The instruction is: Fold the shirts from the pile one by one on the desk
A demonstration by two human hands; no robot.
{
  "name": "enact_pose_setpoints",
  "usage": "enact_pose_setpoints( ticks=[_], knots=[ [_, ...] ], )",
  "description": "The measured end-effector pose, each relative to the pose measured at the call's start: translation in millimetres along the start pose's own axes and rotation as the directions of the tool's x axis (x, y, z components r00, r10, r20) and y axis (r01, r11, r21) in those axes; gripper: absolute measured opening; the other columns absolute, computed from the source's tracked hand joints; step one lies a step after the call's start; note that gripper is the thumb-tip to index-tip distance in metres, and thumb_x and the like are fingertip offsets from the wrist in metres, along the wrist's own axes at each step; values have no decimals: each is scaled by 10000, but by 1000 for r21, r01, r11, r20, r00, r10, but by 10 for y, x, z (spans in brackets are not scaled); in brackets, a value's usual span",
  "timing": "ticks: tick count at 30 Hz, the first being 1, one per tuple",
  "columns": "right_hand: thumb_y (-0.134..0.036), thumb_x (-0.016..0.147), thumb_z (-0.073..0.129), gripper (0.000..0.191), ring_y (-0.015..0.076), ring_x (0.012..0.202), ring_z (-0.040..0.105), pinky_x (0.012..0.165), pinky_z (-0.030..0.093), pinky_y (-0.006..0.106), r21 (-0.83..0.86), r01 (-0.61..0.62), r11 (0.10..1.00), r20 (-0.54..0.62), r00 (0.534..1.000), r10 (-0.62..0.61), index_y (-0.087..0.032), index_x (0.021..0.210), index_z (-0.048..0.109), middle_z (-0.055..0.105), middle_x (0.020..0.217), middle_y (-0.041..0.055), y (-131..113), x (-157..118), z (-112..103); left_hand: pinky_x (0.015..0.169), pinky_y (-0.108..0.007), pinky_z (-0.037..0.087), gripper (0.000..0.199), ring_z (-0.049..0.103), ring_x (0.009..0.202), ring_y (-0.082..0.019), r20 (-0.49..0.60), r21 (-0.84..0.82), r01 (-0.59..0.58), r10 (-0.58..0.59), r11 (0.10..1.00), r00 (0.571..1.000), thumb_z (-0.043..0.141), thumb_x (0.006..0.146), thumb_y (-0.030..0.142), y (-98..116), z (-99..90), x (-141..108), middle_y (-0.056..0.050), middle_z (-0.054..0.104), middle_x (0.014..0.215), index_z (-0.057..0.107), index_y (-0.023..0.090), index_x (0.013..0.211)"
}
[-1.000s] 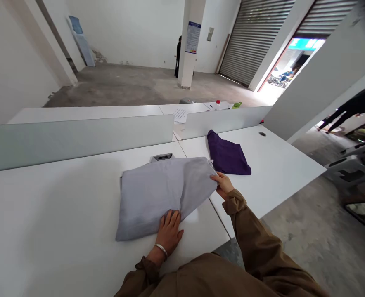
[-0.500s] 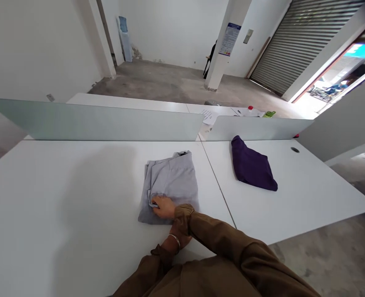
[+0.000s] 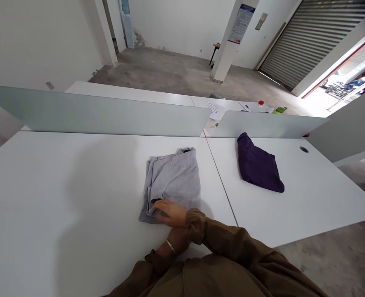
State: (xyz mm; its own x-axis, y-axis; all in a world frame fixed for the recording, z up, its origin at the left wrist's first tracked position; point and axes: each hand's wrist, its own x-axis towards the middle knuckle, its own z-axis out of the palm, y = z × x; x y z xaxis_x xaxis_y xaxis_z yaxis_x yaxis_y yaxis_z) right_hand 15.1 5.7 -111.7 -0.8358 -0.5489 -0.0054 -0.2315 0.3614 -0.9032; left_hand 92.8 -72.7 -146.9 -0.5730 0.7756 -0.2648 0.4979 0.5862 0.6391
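Olive-brown long-sleeved jacket with gathered, puckered cuffs; thin silver bangle encircling the left wrist; right hand bare, without ring or band.

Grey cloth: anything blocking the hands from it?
The right hand rests on the grey cloth, nothing between. The left hand sits under the right sleeve, which lies between it and the cloth.

White walls are standing around a gray concrete floor. A big metal roller shutter is covering one side, bright daylight is coming through a doorway, and pale glass dividers are standing along white desks.
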Motion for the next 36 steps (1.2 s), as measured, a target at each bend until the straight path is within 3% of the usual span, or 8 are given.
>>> enact_pose_setpoints(
  ticks=[4,7,10,13,17,21,31,36],
  knots=[
    [-240,802,416,307,179,1041,490,923,379,328,12,-240,971,-165,957,239,-143,1071,528,554,1107,96,191,-201,-257,751,-357,466,256,525,864,-201,-58,119,-117,124,986,991,355,797,135,60,-74,-135,-143,581,943,575,109,927],
    [-244,806,402,273,178,931,541,846,426,321,115,-385,916,-49,919,392,-155,1002,570,596,1008,82,286,-239,-271,798,-373,442,285,490,967,-225,-92,258,-189,219,947,971,352,788,116,132,-89,-86,-152,546,1048,551,113,991],
    [-303,810,404,289,168,913,549,821,436,305,272,-382,883,39,921,386,-180,1006,576,600,1009,60,350,-222,-291,895,-436,374,404,396,1122,-255,-92,360,-166,212,918,973,382,776,123,174,-53,53,-139,488,1175,440,140,1176],
    [-361,790,430,332,162,925,542,834,428,300,400,-355,845,-85,904,420,-173,1031,559,583,1039,59,533,-232,-529,932,-491,318,454,319,1194,-279,-112,439,-81,144,895,983,414,773,153,188,-4,175,-109,423,1272,394,183,1226],
    [-377,753,473,326,149,880,535,785,434,293,448,-435,781,-284,759,585,-173,1000,534,577,988,47,1057,-241,-1086,898,-481,362,467,365,1152,-286,-132,475,64,-1,877,991,464,765,225,210,44,251,-77,408,1298,401,211,1228],
    [-424,673,572,482,160,879,534,721,441,273,492,-613,619,-229,595,771,-159,1066,492,539,1077,86,1617,-52,-1417,833,-427,431,432,435,1078,-269,-189,496,198,-117,845,975,466,759,210,231,92,311,-57,467,1249,449,214,1190],
    [-372,552,681,689,198,947,532,766,446,286,605,-564,561,-186,586,789,-131,1150,440,537,1115,117,1996,555,-1325,746,-366,480,400,509,979,-239,-279,635,336,-200,695,939,431,765,88,269,165,561,-100,541,1131,480,160,1155],
    [-162,547,657,389,189,773,592,673,487,293,834,-440,333,-11,590,808,-91,918,561,628,916,114,1879,607,-1394,757,-345,481,307,529,941,-208,-229,536,372,-294,758,928,403,769,56,223,93,657,-124,562,1076,525,106,1046]
  ],
)
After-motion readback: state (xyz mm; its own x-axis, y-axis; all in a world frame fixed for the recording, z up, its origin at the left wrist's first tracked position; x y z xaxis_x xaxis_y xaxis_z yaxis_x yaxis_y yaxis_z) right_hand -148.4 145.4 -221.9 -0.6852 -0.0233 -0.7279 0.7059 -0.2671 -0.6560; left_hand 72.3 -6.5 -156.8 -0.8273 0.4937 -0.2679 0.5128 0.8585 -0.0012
